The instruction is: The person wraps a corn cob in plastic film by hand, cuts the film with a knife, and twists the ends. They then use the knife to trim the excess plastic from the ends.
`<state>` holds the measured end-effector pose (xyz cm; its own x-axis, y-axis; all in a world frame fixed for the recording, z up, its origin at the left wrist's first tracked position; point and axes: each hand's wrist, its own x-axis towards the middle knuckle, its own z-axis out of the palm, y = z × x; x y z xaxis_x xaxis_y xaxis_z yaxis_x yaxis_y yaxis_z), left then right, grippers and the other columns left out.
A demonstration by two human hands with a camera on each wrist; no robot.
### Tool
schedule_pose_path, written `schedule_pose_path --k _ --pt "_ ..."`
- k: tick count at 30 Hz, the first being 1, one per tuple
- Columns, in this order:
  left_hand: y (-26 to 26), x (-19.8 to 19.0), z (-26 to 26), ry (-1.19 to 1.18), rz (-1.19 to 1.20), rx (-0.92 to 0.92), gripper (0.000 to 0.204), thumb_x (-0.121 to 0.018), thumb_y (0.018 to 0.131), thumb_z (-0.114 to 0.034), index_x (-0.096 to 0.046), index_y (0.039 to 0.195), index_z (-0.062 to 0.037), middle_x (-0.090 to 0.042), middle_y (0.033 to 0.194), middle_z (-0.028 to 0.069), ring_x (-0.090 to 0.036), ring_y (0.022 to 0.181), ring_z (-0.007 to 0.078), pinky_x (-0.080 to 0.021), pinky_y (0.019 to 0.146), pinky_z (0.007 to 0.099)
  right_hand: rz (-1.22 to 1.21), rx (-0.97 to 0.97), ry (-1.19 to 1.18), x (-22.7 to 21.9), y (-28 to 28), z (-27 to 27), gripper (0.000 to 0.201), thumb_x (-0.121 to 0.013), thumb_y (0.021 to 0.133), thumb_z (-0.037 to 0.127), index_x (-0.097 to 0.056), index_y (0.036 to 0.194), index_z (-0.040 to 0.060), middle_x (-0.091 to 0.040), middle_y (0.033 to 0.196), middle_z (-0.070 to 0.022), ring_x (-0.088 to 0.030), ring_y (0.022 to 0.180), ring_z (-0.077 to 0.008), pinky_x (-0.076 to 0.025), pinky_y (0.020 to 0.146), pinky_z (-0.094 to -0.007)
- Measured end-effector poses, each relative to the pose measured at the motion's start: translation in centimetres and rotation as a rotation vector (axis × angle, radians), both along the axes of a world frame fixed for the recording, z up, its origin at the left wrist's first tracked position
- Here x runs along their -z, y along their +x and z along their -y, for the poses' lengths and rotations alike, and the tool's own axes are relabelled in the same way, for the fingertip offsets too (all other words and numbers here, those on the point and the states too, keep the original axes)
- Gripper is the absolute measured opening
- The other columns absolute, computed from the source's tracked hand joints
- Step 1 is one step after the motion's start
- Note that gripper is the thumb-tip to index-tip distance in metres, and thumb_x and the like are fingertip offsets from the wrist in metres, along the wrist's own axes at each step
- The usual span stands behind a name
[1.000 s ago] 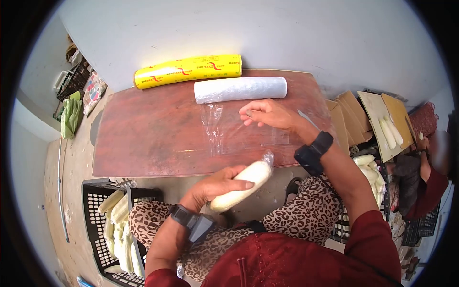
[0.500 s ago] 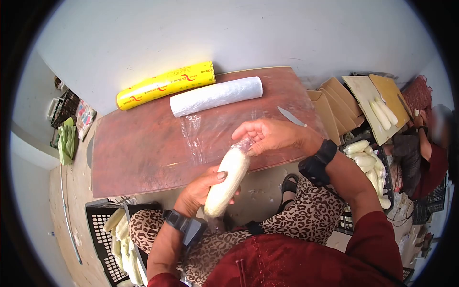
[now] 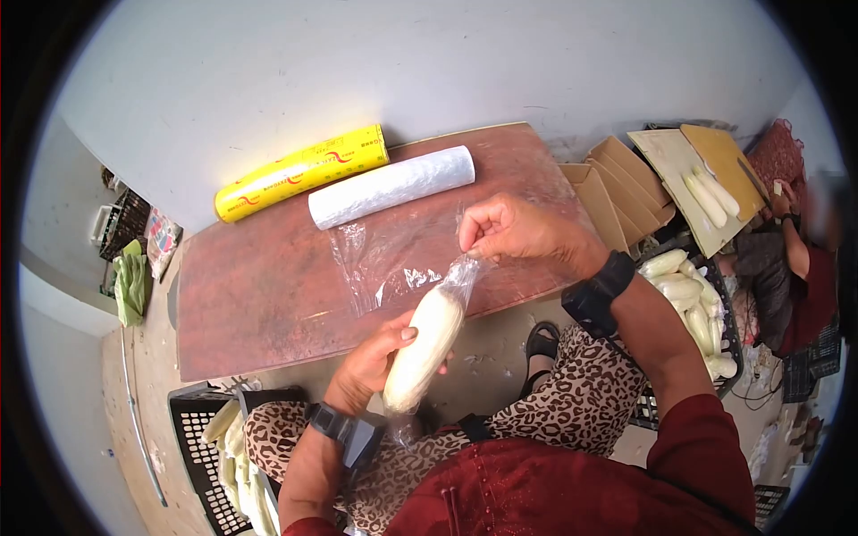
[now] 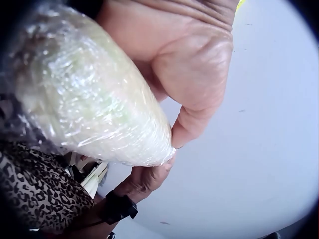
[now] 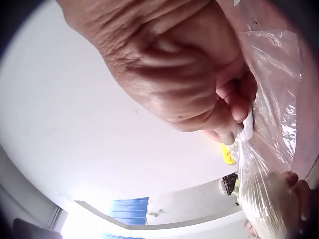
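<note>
My left hand [image 3: 368, 359] grips a pale, long vegetable [image 3: 425, 350] wrapped in clear cling film, thumb lying along its side. It is held tilted in front of the table's near edge. At its upper end my right hand [image 3: 532, 239] pinches the gathered film [image 3: 459, 273] between thumb and fingers and draws it out taut. Creases in the stretched film [image 5: 250, 157] run down to the vegetable in the right wrist view. Loose film [image 4: 30, 124] hangs off the lower end of the vegetable [image 4: 99, 94] in the left wrist view.
On the reddish table [image 3: 241, 304] lie a white film roll [image 3: 393, 188], a yellow printed roll [image 3: 304, 174] and a film sheet [image 3: 375, 259]. Crates of pale vegetables [image 3: 234, 464] stand on both sides. Cardboard [image 3: 626, 192] and another person [image 3: 795, 268] are at the right.
My right hand came down from over the table to the vegetable's upper end, took the film there and pulled it away and up. The left hand turned the vegetable more upright.
</note>
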<state>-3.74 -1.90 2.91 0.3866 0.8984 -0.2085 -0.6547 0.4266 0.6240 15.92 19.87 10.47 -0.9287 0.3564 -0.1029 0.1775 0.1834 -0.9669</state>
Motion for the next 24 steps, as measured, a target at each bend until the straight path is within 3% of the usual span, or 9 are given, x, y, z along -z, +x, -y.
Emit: schedule_pose_path --k 4,8,11,14,15,21,24 --pt "0.4 -0.9 1.3 0.000 -0.007 -0.058 0.057 -0.061 0.094 -0.029 -0.042 0.137 0.0032 -0.062 0.113 0.0195 -0.068 0.094 0.0291 -0.057 0.088 0.0393 -0.107 0.173 -0.004 -0.3 1.2 -1.6 0.004 -0.063 0.090 0.006 -0.063 0.093 0.0028 -0.060 0.083 0.0017 -0.053 0.070 -0.0050 -0.044 0.063 -0.0214" --pt "0.5 -1.5 1.8 0.029 -0.054 -0.114 0.062 -0.065 0.093 -0.037 -0.044 0.135 0.0031 -0.064 0.108 0.0191 -0.068 0.090 0.0281 -0.058 0.084 0.0372 0.029 0.067 -0.109 -1.8 1.9 -0.3 0.025 -0.062 0.091 0.005 -0.059 0.115 0.0033 -0.061 0.107 -0.0038 -0.058 0.081 -0.0064 -0.049 0.072 -0.0220" --pt "0.7 -1.6 2.3 0.039 -0.098 -0.132 0.067 -0.068 0.090 -0.043 -0.046 0.134 0.0027 -0.065 0.105 0.0172 -0.068 0.087 0.0249 -0.058 0.079 0.0344 -0.020 -0.143 -0.071 -0.9 1.6 1.2 0.050 -0.065 0.088 0.004 -0.047 0.135 0.0052 -0.053 0.127 -0.0092 -0.058 0.092 -0.0079 -0.051 0.082 -0.0239" --pt "1.0 -1.8 2.6 0.019 -0.152 -0.112 0.069 -0.069 0.089 -0.046 -0.046 0.134 0.0016 -0.066 0.102 0.0144 -0.068 0.085 0.0213 -0.058 0.074 0.0321 -0.007 -0.166 -0.163 -0.9 1.3 3.0 0.067 -0.067 0.086 0.005 -0.036 0.145 0.0071 -0.046 0.135 -0.0119 -0.056 0.105 -0.0115 -0.049 0.092 -0.0270" --pt "1.1 -1.9 2.5 0.012 -0.167 -0.100 0.070 -0.070 0.089 -0.046 -0.046 0.134 0.0012 -0.066 0.101 0.0134 -0.068 0.084 0.0200 -0.058 0.073 0.0315 -0.026 -0.157 -0.147 -1.2 1.3 3.8 0.067 -0.067 0.086 0.009 -0.035 0.145 0.0037 -0.047 0.134 -0.0146 -0.054 0.110 -0.0153 -0.048 0.094 -0.0280" --pt "1.5 -2.0 2.0 -0.032 -0.196 -0.044 0.072 -0.072 0.088 -0.041 -0.042 0.140 -0.0015 -0.064 0.105 0.0090 -0.067 0.084 0.0172 -0.059 0.073 0.0314 -0.048 -0.116 -0.199 0.5 0.7 4.6 0.066 -0.068 0.086 0.007 -0.038 0.144 0.0058 -0.048 0.133 -0.0132 -0.050 0.120 -0.0154 -0.046 0.098 -0.0289" --pt "1.8 -1.7 1.6 -0.024 -0.174 -0.048 0.075 -0.072 0.089 -0.037 -0.036 0.146 -0.0037 -0.062 0.110 0.0083 -0.066 0.086 0.0168 -0.059 0.074 0.0314 -0.067 -0.091 -0.085 0.8 0.9 4.8 0.056 -0.066 0.087 0.007 -0.045 0.138 0.0048 -0.053 0.129 -0.0112 -0.054 0.115 -0.0149 -0.047 0.095 -0.0286"
